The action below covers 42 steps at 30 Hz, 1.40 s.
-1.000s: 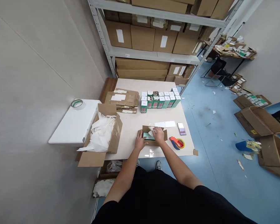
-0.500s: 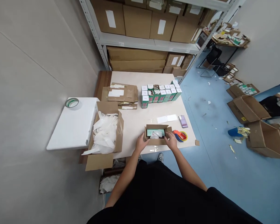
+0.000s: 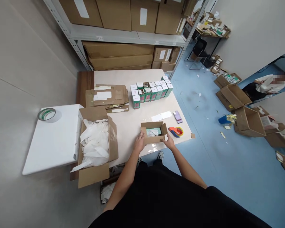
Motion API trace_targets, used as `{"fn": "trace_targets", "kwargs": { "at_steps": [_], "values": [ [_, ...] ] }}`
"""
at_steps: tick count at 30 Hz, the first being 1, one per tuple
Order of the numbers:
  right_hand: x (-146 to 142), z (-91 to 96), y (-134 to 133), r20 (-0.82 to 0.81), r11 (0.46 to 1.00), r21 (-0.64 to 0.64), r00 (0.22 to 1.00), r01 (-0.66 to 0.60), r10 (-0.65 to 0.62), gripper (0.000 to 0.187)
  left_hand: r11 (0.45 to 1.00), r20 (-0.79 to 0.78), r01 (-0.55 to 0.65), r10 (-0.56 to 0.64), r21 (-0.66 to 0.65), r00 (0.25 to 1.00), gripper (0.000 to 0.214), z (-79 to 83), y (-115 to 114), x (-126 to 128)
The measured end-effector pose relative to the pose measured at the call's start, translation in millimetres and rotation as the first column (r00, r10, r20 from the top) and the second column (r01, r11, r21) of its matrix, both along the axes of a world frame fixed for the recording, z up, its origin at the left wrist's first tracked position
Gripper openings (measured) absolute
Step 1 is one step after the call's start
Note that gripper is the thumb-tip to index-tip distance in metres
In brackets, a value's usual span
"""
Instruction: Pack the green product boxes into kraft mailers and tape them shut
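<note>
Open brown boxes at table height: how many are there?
2: the smaller box, with the left hand and right hand touching it; and the larger box, holding white paper, at the left of the table.

right of gripped box (image 3: 154, 139): tape dispenser (image 3: 174, 131) near; left: passable tabletop (image 3: 124, 136), then paper-filled carton (image 3: 113, 141); farther ahead: green boxes (image 3: 154, 94)

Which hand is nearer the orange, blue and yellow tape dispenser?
Right. The right hand is lower-left of the dispenser; the left hand is at the left end of the small brown cardboard box.
</note>
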State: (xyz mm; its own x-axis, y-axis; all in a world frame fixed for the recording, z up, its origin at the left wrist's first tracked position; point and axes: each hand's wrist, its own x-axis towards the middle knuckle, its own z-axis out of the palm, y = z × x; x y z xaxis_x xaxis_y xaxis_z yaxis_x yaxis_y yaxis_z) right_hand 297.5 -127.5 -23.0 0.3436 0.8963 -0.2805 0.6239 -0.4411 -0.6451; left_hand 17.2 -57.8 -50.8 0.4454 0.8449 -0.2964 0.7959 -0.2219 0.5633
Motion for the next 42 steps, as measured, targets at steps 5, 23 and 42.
{"fn": "trace_targets", "kwargs": {
  "at_steps": [5,23,42],
  "values": [
    [-24,4.4,22,0.063,0.985,0.061,0.985,-0.163,0.159,0.093,0.998,-0.010,-0.054,0.054,-0.027,0.998,0.100,9.7,11,-6],
    [8,-8.7,5,0.048,0.984,0.038,0.984,-0.176,0.174,0.044,0.972,0.036,-0.029,0.038,-0.232,0.999,0.073,18.4,-2,-6],
    [3,-36.6,35,-0.073,0.982,-0.023,0.979,0.187,-0.188,0.099,0.973,-0.194,0.051,-0.006,0.226,0.981,0.098,56.9,50,43]
  ]
}}
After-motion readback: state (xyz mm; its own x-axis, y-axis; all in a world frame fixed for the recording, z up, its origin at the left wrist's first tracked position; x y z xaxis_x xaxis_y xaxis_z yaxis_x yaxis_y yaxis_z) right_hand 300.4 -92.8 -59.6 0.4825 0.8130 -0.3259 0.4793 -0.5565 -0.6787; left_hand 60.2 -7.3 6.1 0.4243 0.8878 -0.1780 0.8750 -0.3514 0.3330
